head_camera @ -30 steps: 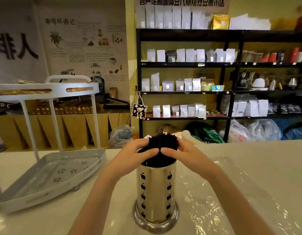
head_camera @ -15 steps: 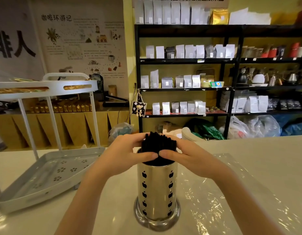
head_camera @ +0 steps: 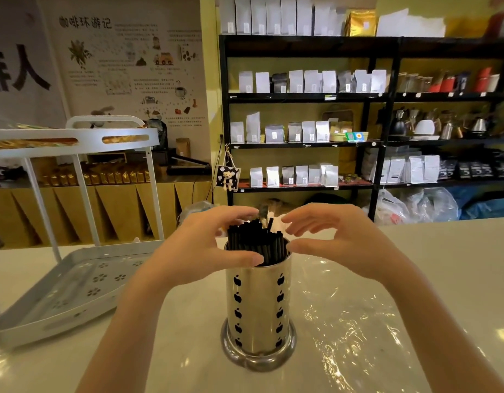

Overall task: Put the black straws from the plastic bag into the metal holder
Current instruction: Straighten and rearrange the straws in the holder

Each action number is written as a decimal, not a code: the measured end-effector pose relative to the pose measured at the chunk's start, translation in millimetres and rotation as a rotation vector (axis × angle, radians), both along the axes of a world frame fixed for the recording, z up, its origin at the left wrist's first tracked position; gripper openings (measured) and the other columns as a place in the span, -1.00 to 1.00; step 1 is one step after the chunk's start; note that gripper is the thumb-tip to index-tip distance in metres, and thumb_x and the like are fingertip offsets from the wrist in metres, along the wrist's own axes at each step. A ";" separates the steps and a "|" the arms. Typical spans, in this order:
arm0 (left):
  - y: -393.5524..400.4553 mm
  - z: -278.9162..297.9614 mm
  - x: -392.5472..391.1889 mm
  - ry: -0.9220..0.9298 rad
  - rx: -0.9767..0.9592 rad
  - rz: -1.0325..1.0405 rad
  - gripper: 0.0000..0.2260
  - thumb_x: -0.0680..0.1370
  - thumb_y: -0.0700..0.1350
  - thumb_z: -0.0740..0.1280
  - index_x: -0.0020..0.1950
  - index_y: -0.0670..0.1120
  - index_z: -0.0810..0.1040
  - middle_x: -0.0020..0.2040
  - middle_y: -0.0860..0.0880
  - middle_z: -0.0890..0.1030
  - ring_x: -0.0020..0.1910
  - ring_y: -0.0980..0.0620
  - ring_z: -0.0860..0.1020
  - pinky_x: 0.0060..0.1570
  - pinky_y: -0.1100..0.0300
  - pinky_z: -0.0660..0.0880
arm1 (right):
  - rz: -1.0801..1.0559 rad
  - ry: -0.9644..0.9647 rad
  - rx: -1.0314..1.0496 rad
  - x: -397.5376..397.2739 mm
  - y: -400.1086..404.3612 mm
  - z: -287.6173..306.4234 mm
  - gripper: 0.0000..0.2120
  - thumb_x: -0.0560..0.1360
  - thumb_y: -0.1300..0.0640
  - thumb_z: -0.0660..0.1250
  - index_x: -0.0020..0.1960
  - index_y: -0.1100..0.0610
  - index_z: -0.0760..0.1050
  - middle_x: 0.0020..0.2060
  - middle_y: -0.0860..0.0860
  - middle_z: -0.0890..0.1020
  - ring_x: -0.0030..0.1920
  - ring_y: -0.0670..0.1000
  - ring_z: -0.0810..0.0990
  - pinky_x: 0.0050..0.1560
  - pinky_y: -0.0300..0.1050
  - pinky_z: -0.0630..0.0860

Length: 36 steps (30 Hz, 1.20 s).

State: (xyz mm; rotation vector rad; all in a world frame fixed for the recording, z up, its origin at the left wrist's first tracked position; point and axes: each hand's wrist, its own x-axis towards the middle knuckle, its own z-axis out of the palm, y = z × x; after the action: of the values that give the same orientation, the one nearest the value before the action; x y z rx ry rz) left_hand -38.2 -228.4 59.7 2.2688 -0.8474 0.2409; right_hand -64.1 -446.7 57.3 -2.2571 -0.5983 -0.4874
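Note:
A shiny metal holder (head_camera: 258,310) with black apple-shaped cut-outs stands upright on the white counter, straight in front of me. A thick bundle of black straws (head_camera: 255,239) stands inside it, tops poking above the rim, one straw a little higher than the others. My left hand (head_camera: 205,248) curls around the bundle's left side, thumb resting across the straws at the rim. My right hand (head_camera: 338,242) hovers just right of the straws, fingers spread and apart from them. The clear plastic bag (head_camera: 358,316) lies flat and crinkled on the counter to the holder's right.
A white two-tier metal rack (head_camera: 75,282) stands on the counter at the left, its perforated lower tray near my left arm. Beyond the counter's far edge are black shelves (head_camera: 307,95) with white pouches and kettles. Bags lie on the floor behind.
Both hands were closed tightly around the straw tops. Now the right hand has come off and spread open, the left has loosened, and the straws have spread out in the holder.

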 end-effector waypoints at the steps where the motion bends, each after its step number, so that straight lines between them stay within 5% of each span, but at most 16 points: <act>1: -2.2 -0.7 0.0 -0.040 -0.004 -0.004 -0.47 0.28 0.08 0.43 0.23 0.22 0.39 0.13 0.29 0.48 0.15 0.31 0.41 0.12 0.33 0.34 | -0.001 -0.015 -0.018 0.6 3.1 -1.0 -0.69 0.32 0.06 0.47 0.04 -0.12 0.55 -0.13 -0.17 0.67 -0.08 -0.22 0.60 0.04 -0.26 0.50; 6: -11.0 -1.8 1.2 -0.168 0.020 -0.022 -0.62 0.32 0.00 0.44 0.08 0.25 0.48 0.06 0.35 0.46 0.13 0.36 0.40 -0.03 0.49 0.40 | -0.022 -0.115 -0.112 5.2 14.5 -8.3 -0.69 0.36 0.09 0.45 0.09 -0.11 0.57 -0.14 -0.22 0.62 -0.12 -0.22 0.57 -0.08 -0.46 0.40; 12: -13.1 -2.4 4.4 -0.199 0.016 -0.033 -0.68 0.33 -0.02 0.43 0.04 0.21 0.51 0.00 0.36 0.47 0.14 0.40 0.34 -0.05 0.64 0.33 | -0.055 -0.211 -0.063 6.4 14.3 -8.0 -0.81 0.39 0.08 0.42 -0.01 -0.07 0.63 -0.19 -0.19 0.64 -0.13 -0.17 0.58 -0.03 -0.20 0.53; 16: -18.1 -0.8 1.8 -0.193 -0.014 -0.036 -0.71 0.28 0.22 0.31 -0.01 0.31 0.47 0.03 0.36 0.46 0.13 0.42 0.34 -0.06 0.62 0.35 | -0.046 -0.275 0.006 6.5 13.9 -6.1 -0.82 0.40 0.03 0.40 0.00 -0.08 0.63 -0.12 -0.20 0.63 -0.02 -0.16 0.57 0.01 -0.15 0.53; 20: -23.2 -1.8 -0.9 -0.200 -0.067 -0.017 -0.59 0.30 0.34 0.18 0.09 0.27 0.48 0.11 0.36 0.44 0.16 0.44 0.34 0.04 0.48 0.29 | -0.016 -0.408 0.220 -0.7 12.1 0.8 -0.82 0.40 0.06 0.39 0.00 -0.05 0.61 -0.17 -0.23 0.66 -0.08 -0.19 0.61 -0.05 -0.37 0.50; 24: -29.1 -4.6 -4.1 -0.278 -0.055 -0.043 -0.56 0.35 0.36 0.16 0.18 0.28 0.39 0.09 0.45 0.36 0.17 0.49 0.30 0.09 0.50 0.27 | 0.002 -0.543 0.555 -17.7 8.3 13.9 -0.81 0.40 0.20 0.39 -0.03 -0.01 0.61 -0.19 -0.18 0.70 -0.17 -0.10 0.66 -0.14 -0.33 0.56; 29: -39.4 -7.3 -6.9 -0.479 -0.041 -0.038 -0.60 0.43 0.18 0.15 0.19 0.07 0.48 -0.02 0.27 0.51 0.09 0.32 0.43 0.05 0.60 0.30 | -0.052 -0.643 0.887 -30.7 -1.8 24.9 -0.85 0.44 0.18 0.31 -0.02 0.03 0.57 -0.25 -0.18 0.70 -0.16 -0.10 0.67 -0.11 -0.33 0.55; 36: -12.2 5.7 -7.3 -0.449 -0.484 -0.014 -0.79 0.38 0.02 0.28 0.00 0.08 0.54 -0.22 0.33 0.60 -0.15 0.28 0.59 -0.22 0.49 0.49 | -0.104 -0.411 1.175 -5.2 -29.3 16.5 -0.75 0.33 0.04 0.36 -0.02 0.07 0.59 -0.30 -0.10 0.68 -0.25 -0.13 0.62 -0.15 -0.30 0.55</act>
State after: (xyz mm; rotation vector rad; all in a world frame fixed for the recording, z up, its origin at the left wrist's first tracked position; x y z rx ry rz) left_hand -45.5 -240.6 65.3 1.7740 -0.9070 0.8740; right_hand -69.3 -475.9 73.9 -1.0682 -0.2488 -1.0335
